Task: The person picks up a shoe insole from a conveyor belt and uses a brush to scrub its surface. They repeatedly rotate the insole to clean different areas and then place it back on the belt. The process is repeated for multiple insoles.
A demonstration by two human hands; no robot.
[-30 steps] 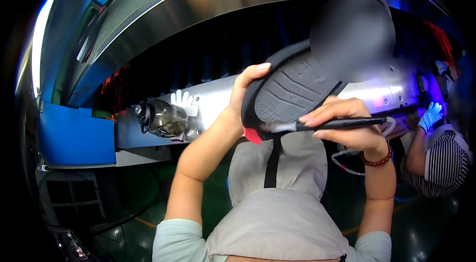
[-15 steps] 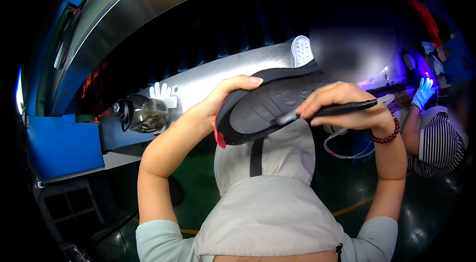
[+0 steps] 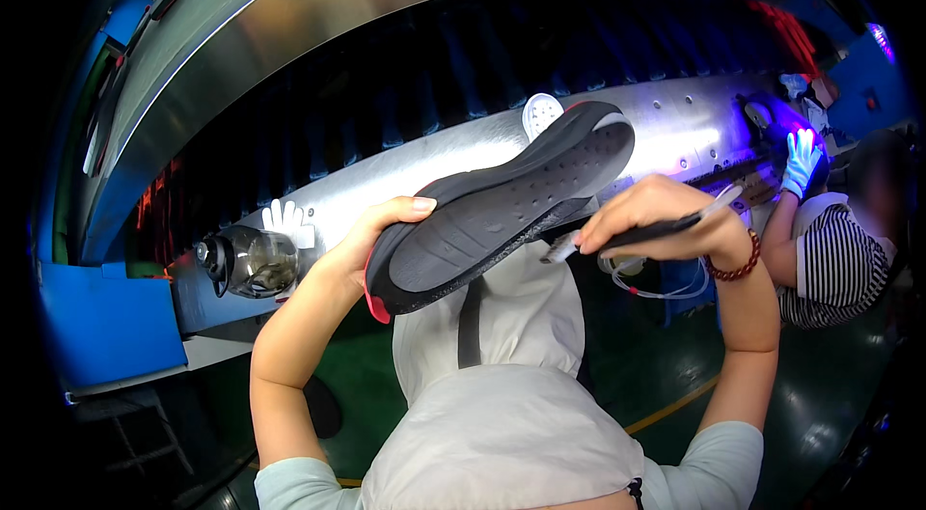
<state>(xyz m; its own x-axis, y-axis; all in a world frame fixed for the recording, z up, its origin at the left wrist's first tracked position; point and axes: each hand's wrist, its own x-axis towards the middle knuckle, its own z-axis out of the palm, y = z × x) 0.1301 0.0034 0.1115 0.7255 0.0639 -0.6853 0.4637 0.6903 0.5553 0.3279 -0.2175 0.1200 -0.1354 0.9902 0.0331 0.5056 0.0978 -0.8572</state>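
Observation:
My left hand (image 3: 355,245) is closed round one end of a black shoe sole (image 3: 473,230), thumb on top. That end carries a red patch (image 3: 377,307) at its outer edge. The sole is held in the air, its recessed, dotted inner face toward me and its far end raised to the right. A brush (image 3: 644,232) with a dark handle and pale bristles is gripped in my right hand (image 3: 666,206), which wears a red bead bracelet. The bristles are close to the sole's near edge; whether they touch it I cannot tell.
Behind the sole runs a metal bench (image 3: 371,177) with a small white perforated piece (image 3: 542,111) on it. To the left stand a clear jug (image 3: 260,264), a white glove (image 3: 283,217) and a blue box (image 3: 111,327). A co-worker's gloved hand (image 3: 800,163) is at the right.
The brush has left the sole's inner face for its near edge. My left hand has tilted the sole, so its far end sits higher. The whole view has shifted somewhat.

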